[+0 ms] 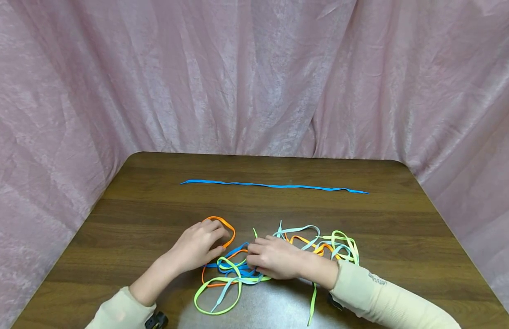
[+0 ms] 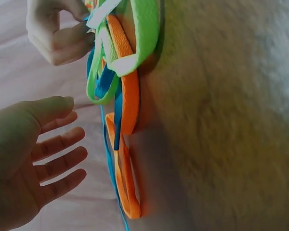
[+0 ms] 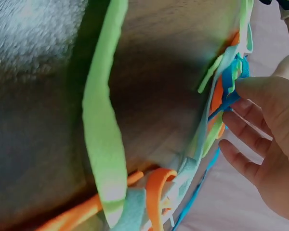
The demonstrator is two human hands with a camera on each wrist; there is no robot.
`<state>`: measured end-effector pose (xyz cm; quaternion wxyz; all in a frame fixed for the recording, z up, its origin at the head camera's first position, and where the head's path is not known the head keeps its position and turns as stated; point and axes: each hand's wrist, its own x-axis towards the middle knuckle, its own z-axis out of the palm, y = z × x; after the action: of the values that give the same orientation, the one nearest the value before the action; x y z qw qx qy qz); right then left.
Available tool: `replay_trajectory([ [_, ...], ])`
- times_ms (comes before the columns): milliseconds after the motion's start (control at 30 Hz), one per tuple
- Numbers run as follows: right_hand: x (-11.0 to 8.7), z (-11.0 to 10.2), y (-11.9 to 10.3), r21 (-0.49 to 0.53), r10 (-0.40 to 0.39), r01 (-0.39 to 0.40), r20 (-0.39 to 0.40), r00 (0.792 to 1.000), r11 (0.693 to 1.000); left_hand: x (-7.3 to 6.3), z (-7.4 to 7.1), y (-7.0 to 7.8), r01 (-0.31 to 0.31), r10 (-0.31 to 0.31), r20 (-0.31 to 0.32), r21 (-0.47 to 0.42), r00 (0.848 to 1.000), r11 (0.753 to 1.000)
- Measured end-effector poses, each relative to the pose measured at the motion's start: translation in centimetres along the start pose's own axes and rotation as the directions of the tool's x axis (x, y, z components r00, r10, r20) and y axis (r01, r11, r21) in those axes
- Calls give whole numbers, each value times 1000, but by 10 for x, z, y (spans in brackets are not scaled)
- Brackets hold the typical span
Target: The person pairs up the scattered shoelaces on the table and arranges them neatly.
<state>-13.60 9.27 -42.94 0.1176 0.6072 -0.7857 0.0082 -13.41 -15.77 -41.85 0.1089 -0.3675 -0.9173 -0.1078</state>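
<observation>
A tangle of flat shoelaces lies on the table near me. My left hand (image 1: 196,246) is held over its left side, fingers loosely bent and apart, beside a loop of an orange shoelace (image 1: 233,228). The left wrist view shows nothing between those fingers. With thumb and fingertips, my right hand (image 1: 275,258) pinches a blue shoelace (image 3: 227,82) in the middle of the tangle. A light green shoelace (image 1: 196,297) loops toward me, crossed by a pale blue shoelace (image 1: 220,298). Part of the tangle is hidden under the right hand.
Across the far part of the wooden table (image 1: 155,214) stretches a single blue shoelace (image 1: 275,186), nearly straight. More green, pale blue and orange laces (image 1: 353,246) lie around the right forearm. One green lace end (image 1: 312,304) points toward me. Pink curtains (image 1: 238,82) hang behind.
</observation>
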Motion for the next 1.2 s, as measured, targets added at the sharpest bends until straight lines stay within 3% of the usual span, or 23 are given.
replay_trajectory([
  [300,-4,-9,6,-15,20,-22,-92,996,1000,4,11,4,-41,40,13,37,999,998],
  [533,-9,-15,11,-10,35,-36,-111,993,999,11,21,5,-39,38,48,23,998,999],
  [833,-13,-17,14,16,84,-83,-106,991,996,19,25,12,-48,47,152,9,987,999],
  [1033,-20,-20,20,50,143,-138,-107,984,989,18,27,14,-58,58,123,-4,991,998],
  [1200,-28,-22,26,74,168,-159,-134,977,984,16,22,13,-28,27,111,6,993,1000],
])
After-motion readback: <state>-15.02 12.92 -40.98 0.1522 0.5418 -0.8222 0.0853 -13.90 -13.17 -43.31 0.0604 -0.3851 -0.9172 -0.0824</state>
